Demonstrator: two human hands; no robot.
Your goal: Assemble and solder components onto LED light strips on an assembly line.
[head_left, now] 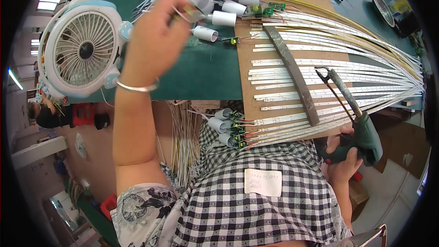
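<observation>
My left hand (157,41), wearing a silver bangle, is raised over the near side of a pile of white plastic lamp caps (224,18). Its fingers are curled and slightly blurred; a pale piece shows at the fingertips, too unclear to name. My right hand (345,162) grips a dark green soldering gun (368,142) by its handle. The gun's metal tip points up and away, above white LED strips (329,71) fanned over a brown board (247,71). A dark flat bar (292,75) lies across the strips. At their near ends, red wires join several strips to caps with green circuit boards (238,132).
A white and pale blue fan (84,50) stands left of the green table (206,80). Round metal dishes (383,9) sit at the far right. Long thin strips (183,142) hang below the table's near edge. Another person (43,114) is at the far left.
</observation>
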